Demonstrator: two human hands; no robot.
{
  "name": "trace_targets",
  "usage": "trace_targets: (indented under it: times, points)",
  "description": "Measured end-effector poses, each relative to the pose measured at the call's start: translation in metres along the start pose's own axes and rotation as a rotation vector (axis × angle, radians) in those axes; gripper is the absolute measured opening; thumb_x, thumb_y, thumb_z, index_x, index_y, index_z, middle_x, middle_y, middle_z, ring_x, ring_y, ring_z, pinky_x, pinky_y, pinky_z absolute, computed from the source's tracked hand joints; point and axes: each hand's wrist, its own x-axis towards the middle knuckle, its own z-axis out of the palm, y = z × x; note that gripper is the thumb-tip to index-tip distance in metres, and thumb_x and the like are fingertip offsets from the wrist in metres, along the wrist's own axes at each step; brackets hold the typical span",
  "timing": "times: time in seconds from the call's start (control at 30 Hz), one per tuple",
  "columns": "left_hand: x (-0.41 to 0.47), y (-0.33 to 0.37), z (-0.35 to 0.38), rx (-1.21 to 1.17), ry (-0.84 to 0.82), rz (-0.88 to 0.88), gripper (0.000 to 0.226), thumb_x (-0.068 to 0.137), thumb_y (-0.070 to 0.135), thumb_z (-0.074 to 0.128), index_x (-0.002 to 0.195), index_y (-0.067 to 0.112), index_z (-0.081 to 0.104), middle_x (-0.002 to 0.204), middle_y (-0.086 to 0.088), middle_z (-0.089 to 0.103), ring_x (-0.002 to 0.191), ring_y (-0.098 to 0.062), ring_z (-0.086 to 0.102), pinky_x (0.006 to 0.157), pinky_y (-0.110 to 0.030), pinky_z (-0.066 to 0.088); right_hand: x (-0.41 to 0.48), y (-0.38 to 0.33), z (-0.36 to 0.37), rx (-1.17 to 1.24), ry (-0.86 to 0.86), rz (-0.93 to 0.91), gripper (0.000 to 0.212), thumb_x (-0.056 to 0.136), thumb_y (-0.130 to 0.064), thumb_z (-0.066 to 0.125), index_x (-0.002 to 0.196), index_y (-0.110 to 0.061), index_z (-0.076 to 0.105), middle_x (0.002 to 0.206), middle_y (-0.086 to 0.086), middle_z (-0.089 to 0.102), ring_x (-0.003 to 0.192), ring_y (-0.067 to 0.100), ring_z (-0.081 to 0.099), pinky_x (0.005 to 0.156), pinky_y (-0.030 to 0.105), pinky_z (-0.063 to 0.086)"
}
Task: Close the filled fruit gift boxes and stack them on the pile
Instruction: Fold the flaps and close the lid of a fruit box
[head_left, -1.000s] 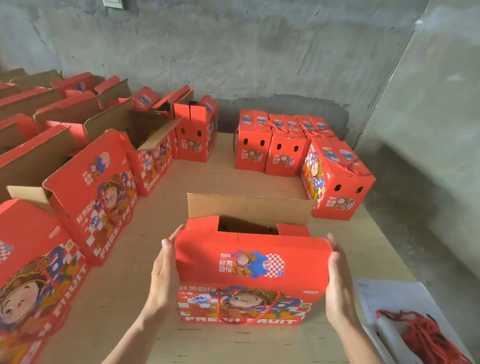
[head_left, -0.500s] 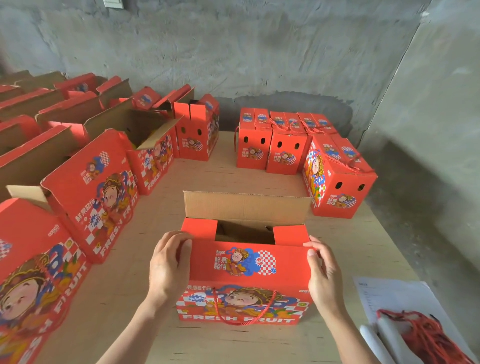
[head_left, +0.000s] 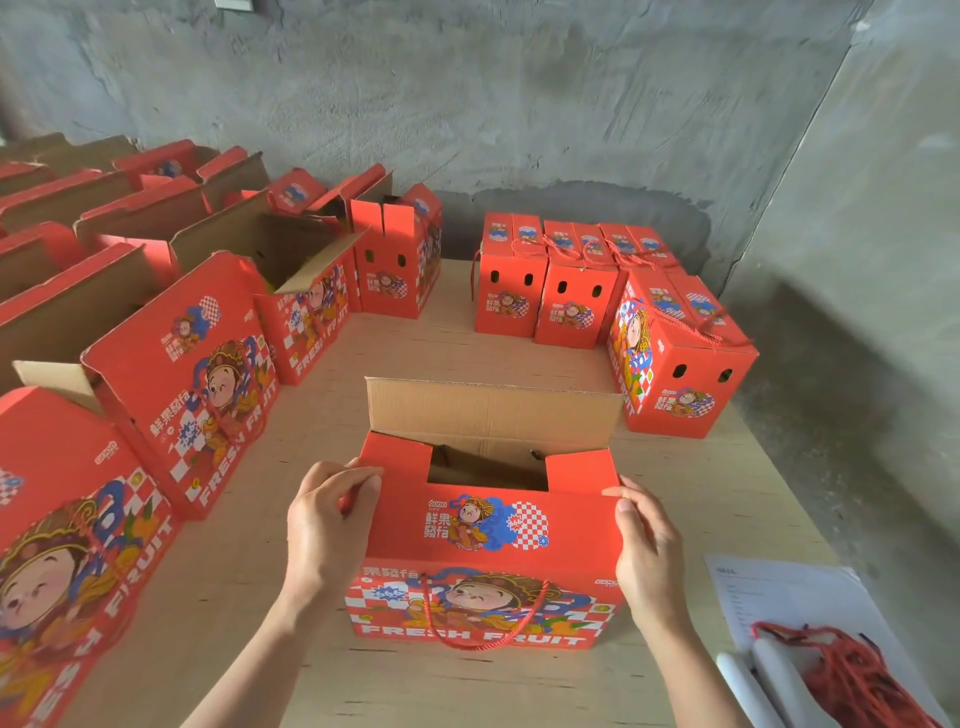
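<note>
Both hands have climbed from the sides of the gift box (head_left: 483, 608) to its top corners, and the near flap (head_left: 571, 525) has tipped farther in over the opening. The left hand (head_left: 327, 525) curls its fingers over the flap's left corner; the right hand (head_left: 647, 551) seems to pinch the right corner between thumb and fingers. Between them the box stands upright on the plywood tabletop (head_left: 311, 675), its far flap (head_left: 493, 415) raised with the brown side toward the person. The inside is too dark to make out. Beyond the right hand, closed boxes (head_left: 571, 291) cluster near the table's far edge. Open boxes (head_left: 182, 374) line up past the left hand. Just outside the right wrist lie a sheet of paper (head_left: 779, 597) and red cords (head_left: 852, 670). A rough concrete wall (head_left: 467, 104) rises behind the table.
</note>
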Motion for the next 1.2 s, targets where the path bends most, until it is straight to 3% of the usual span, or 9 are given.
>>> trace_targets:
  times: [0.17, 0.33, 0.43, 0.5, 0.73, 0.87, 1.0, 1.07, 1.2]
  points:
    - [0.002, 0.003, -0.002, 0.003, -0.023, -0.045, 0.009, 0.086, 0.008, 0.067, 0.089, 0.007, 0.076, 0.106, -0.001, 0.054, 0.093, -0.014, 0.053, 0.068, -0.018, 0.042, -0.002, 0.0, -0.001, 0.048, -0.003, 0.023, 0.029, 0.095, 0.002, 0.046, 0.091, -0.019, 0.065, 0.109, -0.015, 0.06, 0.068, 0.001, 0.055, 0.054, 0.017, 0.037]
    - [0.017, 0.003, -0.004, 0.05, -0.13, -0.148, 0.006, 0.083, 0.017, 0.07, 0.082, 0.012, 0.074, 0.101, 0.004, 0.056, 0.089, -0.013, 0.054, 0.067, -0.017, 0.037, -0.002, -0.001, -0.001, 0.042, 0.003, 0.018, 0.025, 0.093, 0.003, 0.048, 0.087, -0.016, 0.063, 0.107, 0.006, 0.064, 0.05, 0.006, 0.043, 0.044, 0.014, 0.033]
    - [0.019, 0.0, -0.003, -0.086, -0.163, -0.312, 0.009, 0.083, 0.019, 0.07, 0.076, 0.019, 0.065, 0.096, -0.002, 0.061, 0.086, -0.023, 0.06, 0.07, -0.036, 0.05, -0.003, 0.0, -0.001, 0.031, 0.0, 0.04, 0.022, 0.093, 0.002, 0.05, 0.086, -0.015, 0.063, 0.111, 0.002, 0.063, 0.045, 0.006, 0.041, 0.041, 0.015, 0.033]
    - [0.022, 0.0, -0.003, -0.18, -0.182, -0.42, 0.011, 0.084, 0.018, 0.069, 0.082, 0.02, 0.058, 0.096, -0.006, 0.062, 0.085, -0.028, 0.062, 0.07, -0.043, 0.054, -0.003, 0.0, -0.001, 0.015, 0.002, 0.051, 0.02, 0.093, 0.001, 0.051, 0.086, -0.012, 0.064, 0.115, -0.002, 0.061, 0.051, 0.009, 0.046, 0.044, 0.017, 0.036]
    - [0.033, 0.004, -0.003, -0.502, -0.42, -0.812, 0.025, 0.094, 0.013, 0.05, 0.117, 0.023, 0.049, 0.089, -0.013, 0.067, 0.065, -0.026, 0.065, 0.053, -0.031, 0.051, 0.003, -0.001, -0.006, -0.098, -0.085, 0.045, 0.014, 0.092, -0.001, 0.054, 0.088, -0.008, 0.065, 0.113, -0.003, 0.058, 0.087, 0.018, 0.053, 0.07, 0.029, 0.043]
    - [0.037, 0.009, -0.004, -0.441, -0.464, -0.77, 0.025, 0.096, 0.01, 0.044, 0.116, 0.022, 0.052, 0.083, -0.013, 0.068, 0.063, -0.026, 0.064, 0.056, -0.032, 0.051, 0.02, -0.014, -0.012, -0.137, -0.115, 0.197, 0.02, 0.085, 0.0, 0.059, 0.078, -0.019, 0.063, 0.092, -0.007, 0.063, 0.066, -0.001, 0.057, 0.053, 0.01, 0.043]
    - [0.039, 0.014, -0.004, -0.332, -0.48, -0.721, 0.024, 0.095, 0.01, 0.042, 0.115, 0.02, 0.049, 0.088, -0.015, 0.065, 0.068, -0.027, 0.062, 0.06, -0.033, 0.051, 0.038, -0.024, 0.001, -0.243, -0.192, 0.292, 0.029, 0.087, -0.006, 0.056, 0.113, -0.017, 0.049, 0.107, -0.003, 0.051, 0.084, 0.011, 0.053, 0.067, 0.026, 0.043]
    - [0.038, 0.015, -0.004, -0.291, -0.486, -0.689, 0.023, 0.095, 0.012, 0.041, 0.115, 0.021, 0.047, 0.093, -0.017, 0.064, 0.072, -0.028, 0.062, 0.063, -0.035, 0.053, 0.036, -0.025, 0.009, -0.267, -0.223, 0.296, 0.04, 0.093, -0.011, 0.05, 0.13, -0.02, 0.038, 0.111, -0.004, 0.046, 0.075, 0.009, 0.051, 0.067, 0.029, 0.044]
    - [0.031, 0.012, -0.006, -0.323, -0.496, -0.632, 0.018, 0.099, 0.018, 0.038, 0.1, 0.033, 0.048, 0.085, -0.009, 0.068, 0.061, -0.018, 0.069, 0.048, -0.027, 0.051, 0.033, -0.023, 0.008, -0.202, -0.259, 0.325, 0.051, 0.097, -0.014, 0.047, 0.143, -0.023, 0.026, 0.134, 0.003, 0.048, 0.095, 0.019, 0.057, 0.085, 0.039, 0.05]
